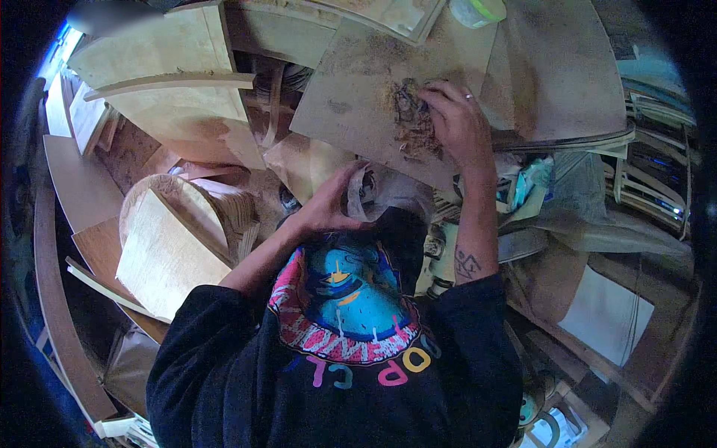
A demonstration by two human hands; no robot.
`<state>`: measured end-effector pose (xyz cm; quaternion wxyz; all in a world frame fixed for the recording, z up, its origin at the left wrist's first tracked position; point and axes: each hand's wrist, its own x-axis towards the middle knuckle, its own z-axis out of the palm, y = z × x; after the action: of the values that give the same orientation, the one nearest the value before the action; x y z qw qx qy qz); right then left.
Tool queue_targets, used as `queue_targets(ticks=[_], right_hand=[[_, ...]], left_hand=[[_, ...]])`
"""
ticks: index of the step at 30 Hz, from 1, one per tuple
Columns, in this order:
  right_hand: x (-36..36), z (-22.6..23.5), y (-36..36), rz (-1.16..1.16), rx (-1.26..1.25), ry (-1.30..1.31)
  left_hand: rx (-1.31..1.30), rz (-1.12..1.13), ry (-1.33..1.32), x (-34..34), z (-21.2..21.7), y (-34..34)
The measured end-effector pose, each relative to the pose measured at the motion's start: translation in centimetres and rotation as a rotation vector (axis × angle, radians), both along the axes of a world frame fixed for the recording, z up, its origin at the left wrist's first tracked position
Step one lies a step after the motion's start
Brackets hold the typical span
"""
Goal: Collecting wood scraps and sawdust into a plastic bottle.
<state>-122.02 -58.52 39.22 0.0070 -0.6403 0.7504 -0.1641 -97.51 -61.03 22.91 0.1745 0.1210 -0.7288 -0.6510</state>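
My right hand [457,119], with a ring on one finger, reaches over a large flat board [358,82]. Its fingers are bent together at the edge of a small heap of brown and dark shreds [414,123]; whatever sits between the fingertips is too small to make out. Close to my body, my left hand [332,203] curves around a crumpled, see-through plastic bag [407,196]. The bag lies just below the board's near edge, and its contents are hard to tell.
Curved wooden panels [164,97] stand at the far left. Nearer are a round stack of wood pieces [179,201] and a pale sheet [168,257]. A clear tub with a green rim [478,11] is at the far edge. Curved frames [657,164] are stacked on the right.
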Motion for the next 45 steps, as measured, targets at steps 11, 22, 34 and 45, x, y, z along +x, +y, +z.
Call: queue_targets(ticks=[11,22,34,45], right_hand=[[-0.5,-0.2,1.0,0.010,0.119,0.116],[-0.5,0.1,1.2,-0.064,0.088,-0.103],[-0.5,0.2,1.7,-0.271,-0.095,-0.461],[2.0,-1.4,-2.0,-0.079,-0.031,-0.121]], left_hand=[[0.052,0.011,0.015,0.1,-1.1,0.3],[0.051,0.034,-0.002,0.3,-0.5,0.0],[0.119,0.021,0.025,0.3,0.6,-0.2],[0.086,0.047,0.015,0.3,0.6,-0.3]])
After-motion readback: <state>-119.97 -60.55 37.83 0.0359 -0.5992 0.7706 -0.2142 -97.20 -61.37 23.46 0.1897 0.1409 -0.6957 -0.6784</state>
